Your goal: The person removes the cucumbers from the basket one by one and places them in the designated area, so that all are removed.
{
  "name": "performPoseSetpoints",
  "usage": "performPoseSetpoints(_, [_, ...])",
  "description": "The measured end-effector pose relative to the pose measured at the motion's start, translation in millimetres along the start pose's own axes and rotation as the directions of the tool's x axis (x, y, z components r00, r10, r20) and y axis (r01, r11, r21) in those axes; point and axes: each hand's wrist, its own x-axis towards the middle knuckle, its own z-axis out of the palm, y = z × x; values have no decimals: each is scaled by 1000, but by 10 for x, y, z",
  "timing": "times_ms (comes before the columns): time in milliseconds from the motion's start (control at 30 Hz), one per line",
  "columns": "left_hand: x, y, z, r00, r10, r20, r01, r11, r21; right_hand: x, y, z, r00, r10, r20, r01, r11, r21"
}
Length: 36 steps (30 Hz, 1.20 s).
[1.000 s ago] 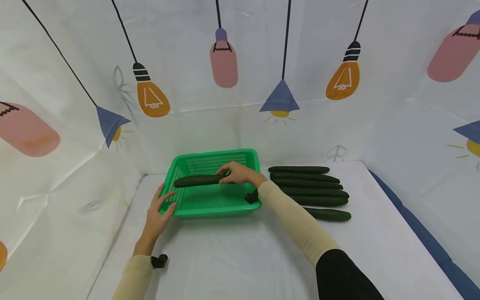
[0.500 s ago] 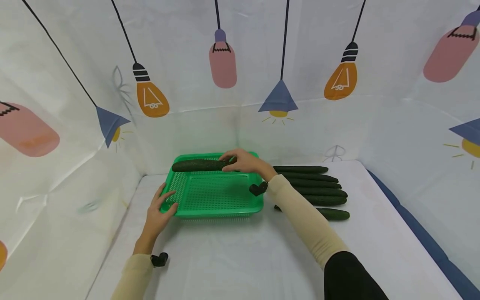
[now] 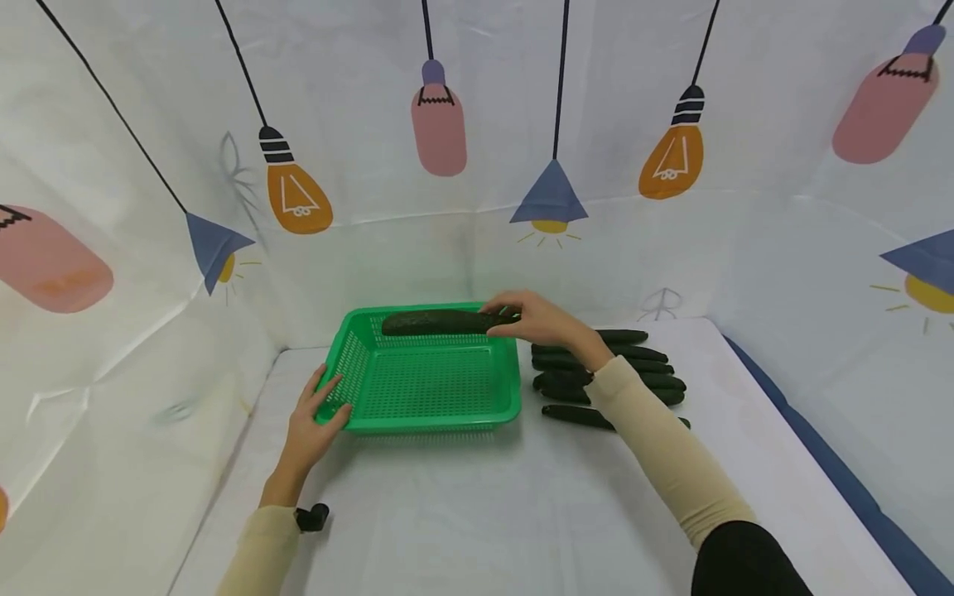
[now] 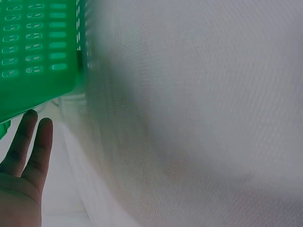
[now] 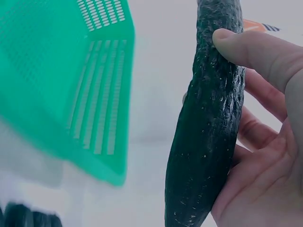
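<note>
My right hand (image 3: pixel 540 319) grips a long dark green cucumber (image 3: pixel 436 322) near its right end, holding it level over the back of a green mesh basket (image 3: pixel 417 427). Up close in the right wrist view, the thumb presses one side of the cucumber (image 5: pixel 203 132) and the fingers are behind it. My left hand (image 3: pixel 309 426) touches the basket's left rim with fingers spread. Two nearly straight fingers of that hand (image 4: pixel 23 175) reach the underside of the basket wall (image 4: pixel 38 61) in the left wrist view. The basket's perforated floor is visible.
Several more cucumbers (image 3: pixel 566 362) lie side by side to the right of the basket, partly hidden by the right forearm. One cucumber (image 3: pixel 577 414) lies slightly apart in front. A white cloth covers the table (image 3: pixel 447 513); a printed sheet (image 3: pixel 477 248) rises behind.
The right hand has lifted the cucumber from inside the basket and then carried it to the right. The left hand stays on the basket's left rim.
</note>
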Motion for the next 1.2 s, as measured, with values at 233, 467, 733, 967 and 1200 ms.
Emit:
performPoseSetpoints(233, [9, -8, -27, 1000, 12, 6, -12, 1000, -1, -593, 75, -163, 1000, 28, -3, -28, 999, -41])
performPoseSetpoints(467, [31, 11, -80, 1000, 21, 22, -21, 1000, -6, -1228, 254, -152, 995, 60, -75, -66, 995, -73])
performPoseSetpoints(733, [62, 5, -63, 999, 16, 52, -17, 1000, 23, -1912, 522, -77, 983, 81, -164, -99, 990, -99])
performPoseSetpoints(967, [70, -9, -44, 999, 5, 44, -7, 999, 33, -2283, 739, -17, 971, 135, -199, -163, 978, -133])
performPoseSetpoints(1200, [32, -6, -28, 999, 7, 54, -8, 1000, 26, -2510, 930, 119, 969, 133, -208, -159, 981, -114])
